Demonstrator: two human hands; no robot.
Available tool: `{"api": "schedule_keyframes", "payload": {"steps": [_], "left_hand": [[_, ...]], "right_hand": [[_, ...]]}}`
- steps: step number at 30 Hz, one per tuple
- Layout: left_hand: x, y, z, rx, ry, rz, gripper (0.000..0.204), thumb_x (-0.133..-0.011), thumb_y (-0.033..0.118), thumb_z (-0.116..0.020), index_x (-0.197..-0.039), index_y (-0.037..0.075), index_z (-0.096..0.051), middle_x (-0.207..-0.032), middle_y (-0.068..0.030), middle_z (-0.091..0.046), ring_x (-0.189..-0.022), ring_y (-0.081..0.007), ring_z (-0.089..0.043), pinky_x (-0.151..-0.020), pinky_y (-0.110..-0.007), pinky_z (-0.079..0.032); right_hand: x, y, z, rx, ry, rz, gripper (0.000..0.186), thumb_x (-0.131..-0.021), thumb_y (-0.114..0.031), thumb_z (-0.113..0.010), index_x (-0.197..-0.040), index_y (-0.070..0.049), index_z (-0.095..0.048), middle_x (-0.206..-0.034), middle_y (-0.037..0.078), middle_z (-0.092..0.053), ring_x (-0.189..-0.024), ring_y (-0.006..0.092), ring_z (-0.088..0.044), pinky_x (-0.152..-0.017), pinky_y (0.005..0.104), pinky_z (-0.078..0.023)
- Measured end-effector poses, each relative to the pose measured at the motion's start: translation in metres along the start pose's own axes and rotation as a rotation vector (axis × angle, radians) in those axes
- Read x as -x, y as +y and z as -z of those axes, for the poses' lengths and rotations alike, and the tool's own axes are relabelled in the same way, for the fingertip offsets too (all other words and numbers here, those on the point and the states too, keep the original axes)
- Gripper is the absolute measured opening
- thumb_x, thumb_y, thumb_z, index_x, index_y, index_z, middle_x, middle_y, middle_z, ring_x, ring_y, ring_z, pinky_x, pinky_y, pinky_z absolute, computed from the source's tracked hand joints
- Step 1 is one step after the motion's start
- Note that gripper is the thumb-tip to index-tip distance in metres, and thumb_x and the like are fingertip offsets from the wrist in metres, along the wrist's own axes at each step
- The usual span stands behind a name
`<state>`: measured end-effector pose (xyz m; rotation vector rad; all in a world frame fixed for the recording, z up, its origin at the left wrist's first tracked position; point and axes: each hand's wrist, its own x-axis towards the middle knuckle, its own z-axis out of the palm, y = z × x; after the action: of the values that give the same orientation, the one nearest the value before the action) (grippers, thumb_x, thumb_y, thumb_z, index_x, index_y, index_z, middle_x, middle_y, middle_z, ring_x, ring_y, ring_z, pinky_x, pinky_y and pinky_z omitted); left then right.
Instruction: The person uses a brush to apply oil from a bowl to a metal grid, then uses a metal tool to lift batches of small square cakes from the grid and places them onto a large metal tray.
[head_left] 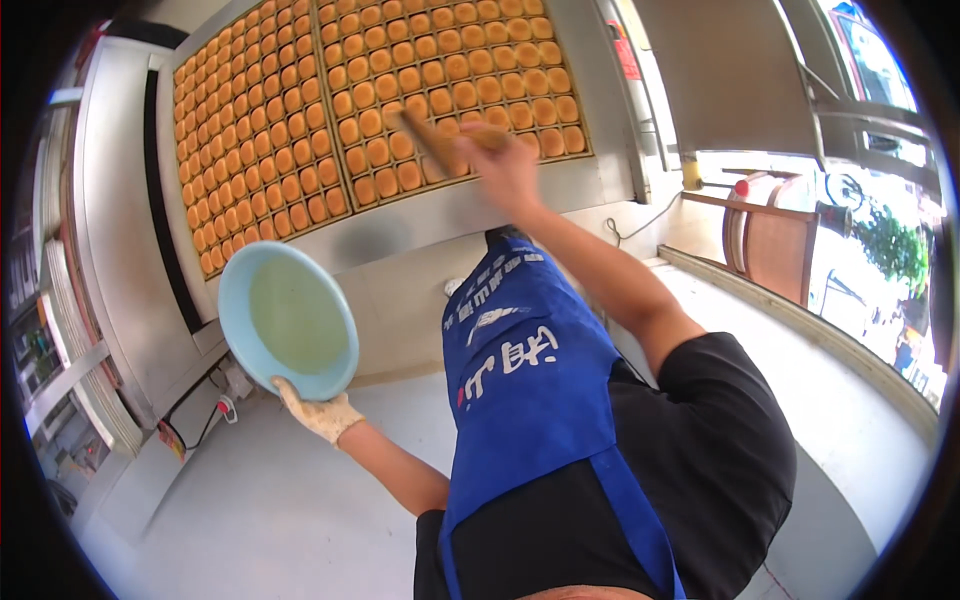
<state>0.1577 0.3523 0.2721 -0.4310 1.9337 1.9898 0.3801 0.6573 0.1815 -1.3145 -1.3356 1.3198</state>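
My left hand [318, 412], in a whitish glove, grips the lower rim of a light blue basin [345, 345]. Pale yellow-green liquid [290, 315] lies in the basin, which is tilted in front of the metal table's edge. My right hand [500, 168] is closed on a flat brush [428, 143], smeared by motion, over the near part of the right tray. Rows of small golden-brown buns [385, 88] fill the right tray, and more buns [262, 130] fill the left one. Whether the bristles touch the buns I cannot tell.
The steel table [430, 222] frames both trays. To the left stands a long metal cabinet [120, 200]. A steel panel [725, 75] and a brown wooden stool-like piece [780, 235] are at the right. A thin cable [640, 235] hangs near the table's right corner.
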Motion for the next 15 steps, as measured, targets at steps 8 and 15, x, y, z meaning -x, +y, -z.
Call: {"api": "schedule_keyframes", "payload": {"steps": [8, 15], "left_hand": [[0.010, -0.007, 0.026, 0.008, 0.021, -0.023, 0.086, -0.095, 0.049, -0.075, -0.160, 0.004, -0.040, -0.163, -0.0173, -0.040, -0.147, -0.0392, -0.040, -0.118, -0.060, -0.035], [0.014, -0.010, 0.031, 0.037, 0.065, -0.023, 0.084, -0.097, 0.052, -0.071, -0.161, 0.009, -0.038, -0.166, -0.0145, -0.036, -0.151, -0.0371, -0.036, -0.120, -0.061, -0.033]], "right_hand": [[-0.051, 0.083, -0.030, -0.329, 0.066, -0.272, 0.029, -0.094, -0.025, -0.076, -0.107, 0.001, -0.076, -0.080, 0.009, -0.077, -0.075, 0.0187, -0.077, -0.064, 0.0315, -0.059], [-0.070, 0.083, 0.193, -0.015, 0.364, -0.158, 0.025, -0.101, -0.012, -0.072, -0.118, 0.005, -0.072, -0.098, 0.013, -0.076, -0.076, 0.0197, -0.076, -0.062, 0.0277, -0.061]]}}
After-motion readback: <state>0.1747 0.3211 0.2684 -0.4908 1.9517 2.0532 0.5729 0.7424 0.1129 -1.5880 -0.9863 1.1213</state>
